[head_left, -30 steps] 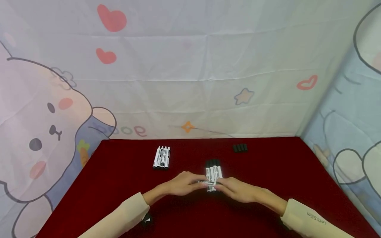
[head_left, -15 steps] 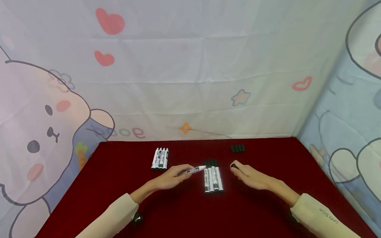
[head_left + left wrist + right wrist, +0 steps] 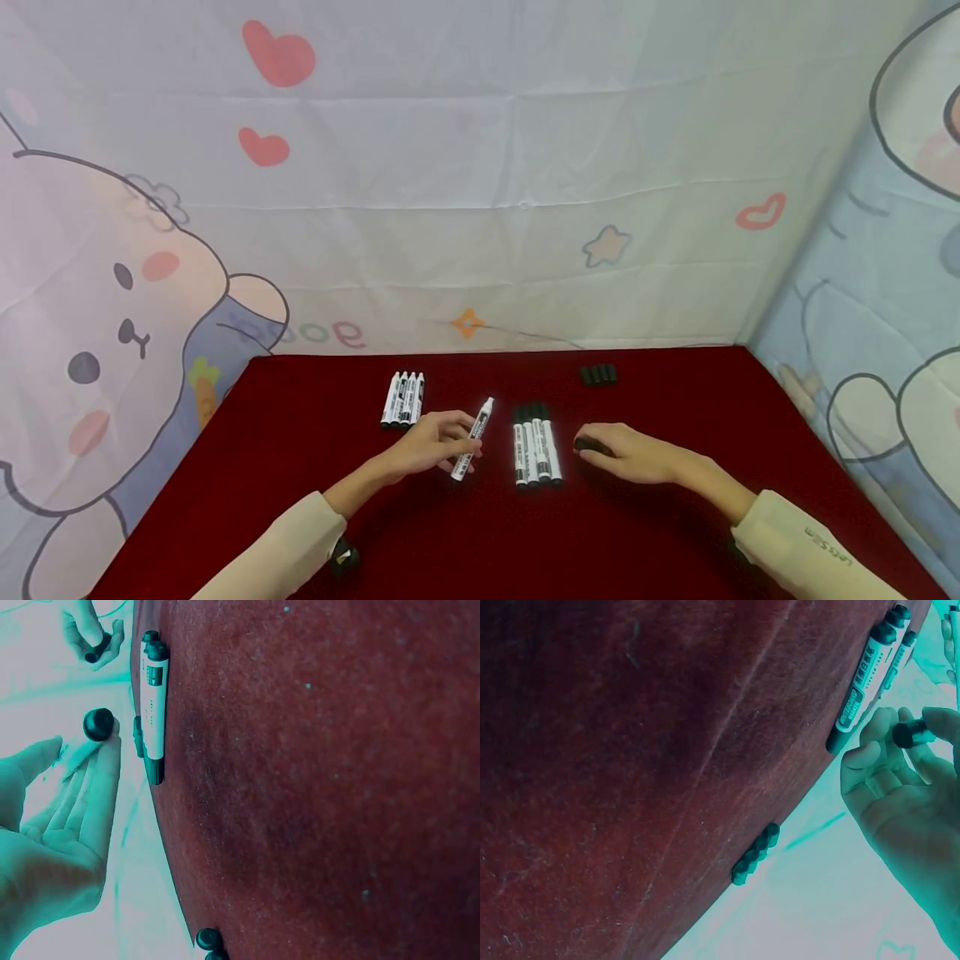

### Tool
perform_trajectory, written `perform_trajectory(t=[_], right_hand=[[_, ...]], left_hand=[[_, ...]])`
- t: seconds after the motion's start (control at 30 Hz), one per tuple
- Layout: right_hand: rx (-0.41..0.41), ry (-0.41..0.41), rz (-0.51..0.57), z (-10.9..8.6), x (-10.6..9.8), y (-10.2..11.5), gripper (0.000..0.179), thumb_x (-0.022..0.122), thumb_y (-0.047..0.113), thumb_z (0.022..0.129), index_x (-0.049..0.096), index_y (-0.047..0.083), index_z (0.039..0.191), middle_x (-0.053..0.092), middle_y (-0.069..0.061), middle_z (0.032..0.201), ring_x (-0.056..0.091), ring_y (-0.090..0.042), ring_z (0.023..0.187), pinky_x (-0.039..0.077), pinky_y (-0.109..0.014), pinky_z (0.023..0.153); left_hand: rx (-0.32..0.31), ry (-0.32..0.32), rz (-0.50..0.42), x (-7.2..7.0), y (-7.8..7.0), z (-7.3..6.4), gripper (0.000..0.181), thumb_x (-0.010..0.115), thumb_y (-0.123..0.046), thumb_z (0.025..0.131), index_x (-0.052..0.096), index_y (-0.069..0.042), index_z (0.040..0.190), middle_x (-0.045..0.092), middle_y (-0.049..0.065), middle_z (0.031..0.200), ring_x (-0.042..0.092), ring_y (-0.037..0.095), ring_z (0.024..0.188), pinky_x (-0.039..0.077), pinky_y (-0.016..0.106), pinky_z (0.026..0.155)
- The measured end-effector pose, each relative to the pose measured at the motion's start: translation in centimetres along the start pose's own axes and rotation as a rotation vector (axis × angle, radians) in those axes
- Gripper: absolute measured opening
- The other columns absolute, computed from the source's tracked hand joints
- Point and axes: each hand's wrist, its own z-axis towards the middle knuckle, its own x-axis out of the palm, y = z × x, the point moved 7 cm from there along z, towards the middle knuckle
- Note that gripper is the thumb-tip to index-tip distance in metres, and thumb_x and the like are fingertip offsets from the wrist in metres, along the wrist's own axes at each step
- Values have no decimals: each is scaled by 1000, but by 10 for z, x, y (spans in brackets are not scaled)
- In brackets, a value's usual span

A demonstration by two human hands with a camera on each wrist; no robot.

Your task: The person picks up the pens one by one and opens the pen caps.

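Note:
My left hand (image 3: 429, 443) pinches an uncapped white marker (image 3: 476, 433) between thumb and fingers, its pale tip pointing up and away. In the left wrist view the black end (image 3: 98, 724) of that marker faces the camera. My right hand (image 3: 632, 452) holds a small black marker cap (image 3: 594, 446), seen between thumb and fingers as a cap (image 3: 913, 734) in the right wrist view. Between the hands lies a row of several capped white markers (image 3: 537, 450), side by side with black caps at the far end.
Several uncapped markers (image 3: 403, 400) lie in a row at the back left. A row of black caps (image 3: 599, 375) sits at the back right. Dark red cloth (image 3: 480, 542) covers the table, and a printed curtain (image 3: 480, 167) hangs behind it.
The hands have drawn apart, the cap coming off the marker into the right hand. The left hand has since turned the marker more upright; the right hand has lowered slightly.

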Motion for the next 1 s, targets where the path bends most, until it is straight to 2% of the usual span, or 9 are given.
perform_trajectory(t=[0.13,0.27,0.73,1.0], right_hand=[[-9,24,2,1,3,0,28,50,30,109,63,9,124,68,-1,115,59,-4,102,55,-28,91],[-20,16,-1,3,2,2,30,49,30,109,63,9,124,69,-2,117,61,-5,105,56,-30,93],[-37,5,-14,3,-3,5,32,48,30,110,63,7,125,69,-3,119,64,-10,110,57,-34,94],[-27,19,16,-9,-3,0,29,50,31,109,65,10,122,70,0,113,61,-3,100,56,-27,87]], left_hand=[[-10,-49,13,-6,4,-3,39,69,-20,99,57,5,125,70,28,110,73,28,85,64,41,68],[-25,-98,13,-10,8,-5,37,72,-22,97,57,3,120,69,16,101,66,15,81,64,43,65],[-56,-154,0,-20,16,-13,39,72,-23,97,54,3,120,62,7,92,60,19,70,62,42,57],[-54,-162,12,-21,22,-11,40,72,-25,97,55,2,119,61,5,88,60,19,70,62,41,57]])
